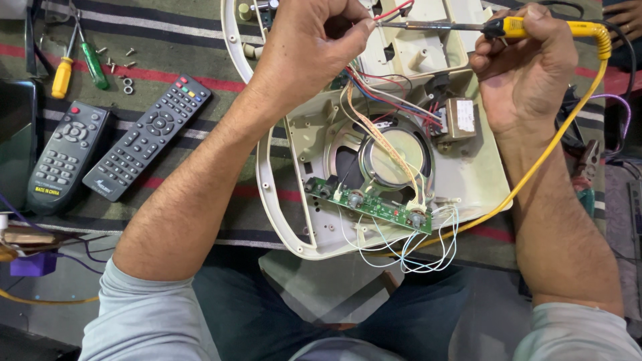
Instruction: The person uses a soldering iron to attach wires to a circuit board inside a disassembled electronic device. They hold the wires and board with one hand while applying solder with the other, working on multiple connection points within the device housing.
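Looking down from the head camera, the left hand [307, 50] pinches a thin red wire [394, 11] between thumb and fingers at the far side. The right hand [528, 73] is closed around a yellow-handled soldering iron [528, 28], whose metal tip meets the wire's end. Beneath both lies an opened cream plastic speaker casing [461, 180] with a round speaker cone [394, 157] and a green circuit board [371, 204]. Two dark remote controls [144, 137] lie well apart at the left.

White label [465, 118] on the transformer; yellow label [47, 190] on left remote.
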The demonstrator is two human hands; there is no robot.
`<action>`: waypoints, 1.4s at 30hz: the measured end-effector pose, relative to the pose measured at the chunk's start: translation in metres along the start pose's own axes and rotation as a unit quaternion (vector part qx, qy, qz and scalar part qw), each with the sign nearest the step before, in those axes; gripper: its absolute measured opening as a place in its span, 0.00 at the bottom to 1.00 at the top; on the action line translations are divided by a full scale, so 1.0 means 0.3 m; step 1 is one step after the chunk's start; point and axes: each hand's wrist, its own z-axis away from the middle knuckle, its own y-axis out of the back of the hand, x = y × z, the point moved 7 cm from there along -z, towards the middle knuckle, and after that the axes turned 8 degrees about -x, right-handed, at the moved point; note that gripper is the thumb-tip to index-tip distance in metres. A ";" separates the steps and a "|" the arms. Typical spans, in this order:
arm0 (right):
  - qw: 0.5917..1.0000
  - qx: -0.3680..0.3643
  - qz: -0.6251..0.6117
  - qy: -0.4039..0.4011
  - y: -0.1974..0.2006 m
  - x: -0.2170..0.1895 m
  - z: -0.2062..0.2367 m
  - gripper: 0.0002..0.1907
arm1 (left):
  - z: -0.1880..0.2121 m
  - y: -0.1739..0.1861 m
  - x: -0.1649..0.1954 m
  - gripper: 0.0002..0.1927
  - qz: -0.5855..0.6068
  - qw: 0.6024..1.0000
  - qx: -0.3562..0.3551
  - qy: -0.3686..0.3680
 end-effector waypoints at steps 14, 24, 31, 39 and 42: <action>1.000 0.002 -0.005 -0.007 0.001 0.002 -0.003 0.08 | -0.001 0.004 -0.008 0.11 0.004 1.000 -0.001 0.023; 1.000 -0.008 0.000 -0.005 -0.007 0.002 0.001 0.08 | 0.003 0.007 0.003 0.10 -0.017 1.000 0.002 0.006; 1.000 0.006 -0.004 -0.004 -0.004 0.001 0.003 0.08 | 0.003 0.007 -0.002 0.09 -0.015 1.000 0.004 0.015; 1.000 -0.013 -0.005 0.000 -0.007 0.000 0.001 0.07 | 0.003 0.011 -0.001 0.09 -0.022 1.000 0.002 0.001; 1.000 -0.012 -0.009 -0.002 -0.004 0.002 0.000 0.07 | 0.003 0.012 -0.004 0.10 -0.022 1.000 0.001 0.009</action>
